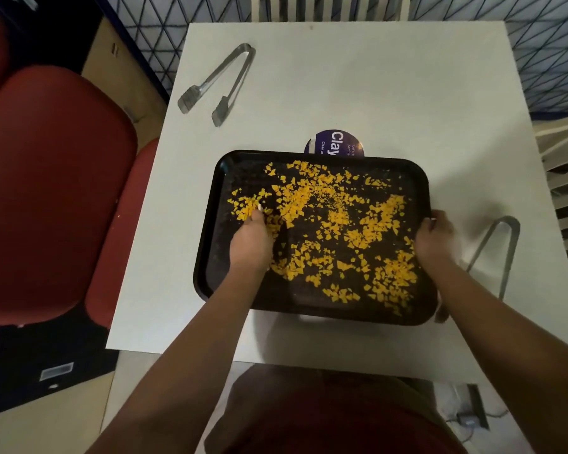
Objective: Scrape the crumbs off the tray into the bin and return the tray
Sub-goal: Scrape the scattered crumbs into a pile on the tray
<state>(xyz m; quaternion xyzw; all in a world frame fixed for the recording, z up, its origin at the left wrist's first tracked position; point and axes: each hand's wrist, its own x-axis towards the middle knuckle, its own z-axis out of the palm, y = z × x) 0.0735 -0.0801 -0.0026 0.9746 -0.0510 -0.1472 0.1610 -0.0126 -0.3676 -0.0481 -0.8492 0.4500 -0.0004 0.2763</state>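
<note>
- My left hand [251,239] lies inside the black tray [210,257], fingers extended into the yellow crumbs [325,224].
- My right hand [434,237] curls around the tray's right rim.
- The tray sits on the white desk [357,93].

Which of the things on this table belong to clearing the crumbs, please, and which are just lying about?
Belonging to the job:
- black tray
- yellow crumbs scattered on it
- left hand among the crumbs
- right hand gripping the tray's right edge

Just lying about:
- metal tongs at the far left
- second tongs at the right
- round purple sticker behind the tray
- red chair

No bin is in view.
</note>
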